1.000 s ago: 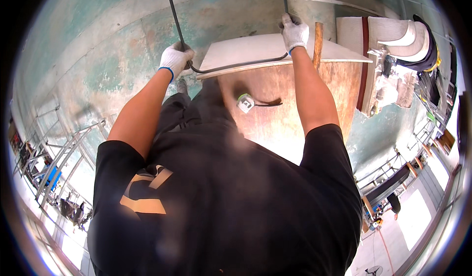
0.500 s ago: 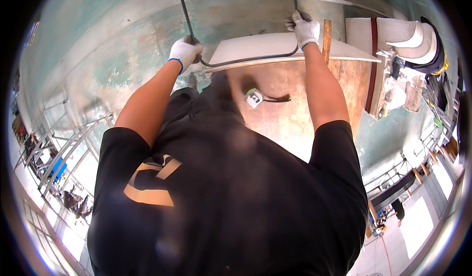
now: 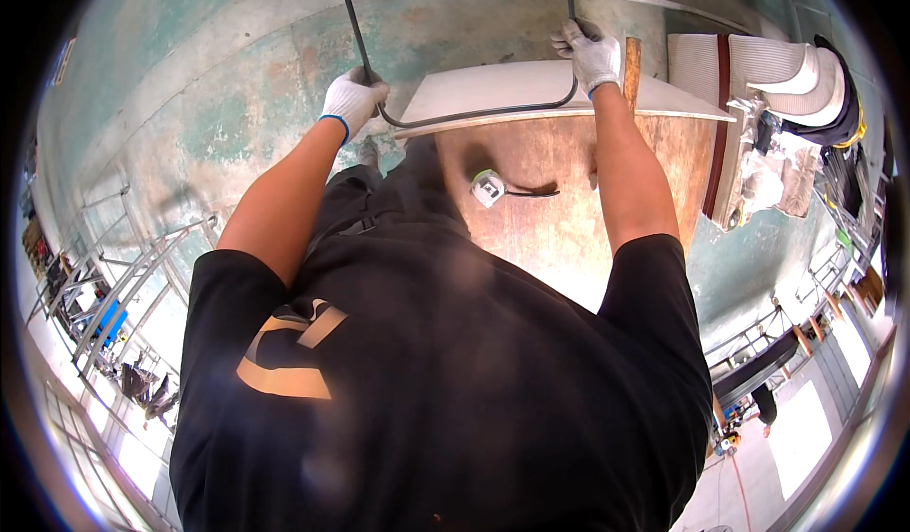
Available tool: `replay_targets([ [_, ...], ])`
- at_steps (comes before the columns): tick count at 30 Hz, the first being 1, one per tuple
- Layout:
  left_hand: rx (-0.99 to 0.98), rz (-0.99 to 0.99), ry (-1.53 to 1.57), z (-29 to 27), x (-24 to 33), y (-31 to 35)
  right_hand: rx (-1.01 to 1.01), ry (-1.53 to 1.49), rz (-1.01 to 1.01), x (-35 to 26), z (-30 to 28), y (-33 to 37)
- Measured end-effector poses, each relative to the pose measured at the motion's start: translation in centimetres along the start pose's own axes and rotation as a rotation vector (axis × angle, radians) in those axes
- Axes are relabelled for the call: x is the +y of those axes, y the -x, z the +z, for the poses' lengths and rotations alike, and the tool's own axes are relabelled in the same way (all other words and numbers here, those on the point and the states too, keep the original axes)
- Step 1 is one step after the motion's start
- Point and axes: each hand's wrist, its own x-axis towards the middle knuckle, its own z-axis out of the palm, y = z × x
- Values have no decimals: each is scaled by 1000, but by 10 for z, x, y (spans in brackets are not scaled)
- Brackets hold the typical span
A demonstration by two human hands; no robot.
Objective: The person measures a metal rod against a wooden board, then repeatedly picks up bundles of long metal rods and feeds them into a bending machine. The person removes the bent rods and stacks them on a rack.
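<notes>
A dark bar bent into a U spans between my hands, its two long sides running up past the top of the picture. My left hand, in a white knit glove with a blue cuff edge, is closed round the left side just above its bend. Higher on the right side, my right hand in a like glove grips the bar between thumb and fingers. The bar's lower stretch passes over a pale board. On the brown wooden surface below lies a tape measure with a black strap.
Beside my right hand stands a rusty brown post. Farther right are a ribbed pale cushion-like piece and crumpled clear plastic. Metal frames stand at the left. The floor is worn green and grey. At the far lower right, a person's arm shows.
Both hands keep their hold and the bar has barely shifted. My right hand and forearm have moved slightly to the right.
</notes>
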Motion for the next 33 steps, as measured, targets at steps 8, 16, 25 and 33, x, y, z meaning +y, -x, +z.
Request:
replay_targets([
  [8,52,43,-23,1,-21,-13,24,-119,18,0,7,2],
  [16,259,130,-76,-39,-11,54,91,6,-71,-6,39,49],
  [25,338,-46,703,-145,-180,179,-168,2,-91,-16,235,145],
  [33,636,54,1412,-198,-339,413,-774,527,-175,-14,422,332],
])
